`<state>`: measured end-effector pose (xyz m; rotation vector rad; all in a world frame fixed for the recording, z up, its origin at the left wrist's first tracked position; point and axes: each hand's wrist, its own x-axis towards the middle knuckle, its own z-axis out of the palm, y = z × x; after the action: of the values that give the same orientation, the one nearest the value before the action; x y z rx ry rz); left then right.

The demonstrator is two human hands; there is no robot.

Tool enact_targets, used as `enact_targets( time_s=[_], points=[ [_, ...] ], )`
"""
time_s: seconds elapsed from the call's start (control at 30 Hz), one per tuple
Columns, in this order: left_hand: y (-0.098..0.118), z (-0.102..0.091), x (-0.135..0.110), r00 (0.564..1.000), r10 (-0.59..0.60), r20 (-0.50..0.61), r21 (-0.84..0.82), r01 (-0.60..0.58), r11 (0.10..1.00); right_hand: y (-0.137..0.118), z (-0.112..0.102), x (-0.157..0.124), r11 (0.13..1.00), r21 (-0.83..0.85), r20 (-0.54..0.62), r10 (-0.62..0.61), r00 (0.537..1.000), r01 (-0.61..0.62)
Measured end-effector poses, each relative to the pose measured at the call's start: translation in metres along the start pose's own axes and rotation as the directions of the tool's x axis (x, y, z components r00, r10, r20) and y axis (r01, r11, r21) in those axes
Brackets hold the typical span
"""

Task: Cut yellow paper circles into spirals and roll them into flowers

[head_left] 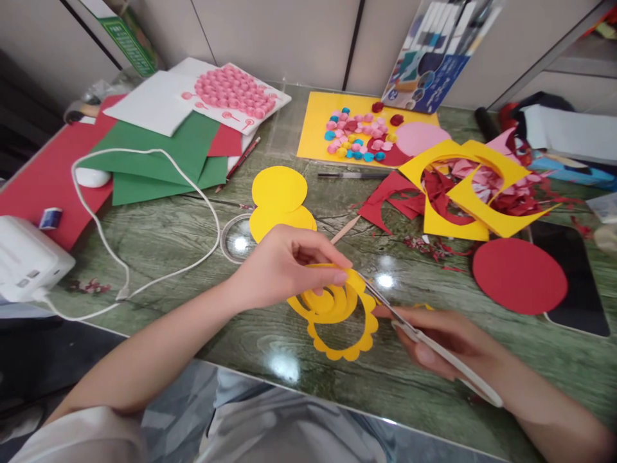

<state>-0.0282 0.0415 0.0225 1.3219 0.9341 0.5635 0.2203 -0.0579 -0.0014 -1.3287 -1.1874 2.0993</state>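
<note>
My left hand (284, 263) pinches a yellow paper spiral (337, 315) with a scalloped outer edge, held just above the green table near its front edge. The loose coil hangs below my fingers. My right hand (448, 344) grips white-handled scissors (414, 331), whose blades point up-left into the spiral's right side. Two yellow paper circles (279, 199) lie just behind my left hand, overlapping each other.
A red paper circle (519, 275) lies on a dark tablet (578, 283) at right. Yellow frames and red scraps (463, 193) sit behind it. A yellow sheet (313, 128) holds small paper flowers. Green and red sheets (159, 154), a white cable (144, 212) and a white device (24, 257) fill the left.
</note>
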Motion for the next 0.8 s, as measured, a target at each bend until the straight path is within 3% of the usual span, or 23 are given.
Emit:
enact_targets(
  time_s=[0.17,0.57,0.8],
  points=[
    [0.002,-0.004,0.0,0.996,-0.03,0.082,0.022,0.028,0.999,0.0,-0.002,-0.001,0.999,-0.048,-0.024,0.024,0.999,-0.025],
    [0.003,-0.011,-0.001,0.946,-0.116,0.304,0.116,0.084,0.99,-0.002,-0.008,0.0,0.989,-0.103,0.165,0.122,0.979,-0.106],
    [0.003,-0.011,-0.001,0.907,-0.149,0.394,0.174,0.086,0.981,-0.012,-0.005,-0.001,0.971,-0.229,0.204,0.119,0.972,-0.071]
  ],
)
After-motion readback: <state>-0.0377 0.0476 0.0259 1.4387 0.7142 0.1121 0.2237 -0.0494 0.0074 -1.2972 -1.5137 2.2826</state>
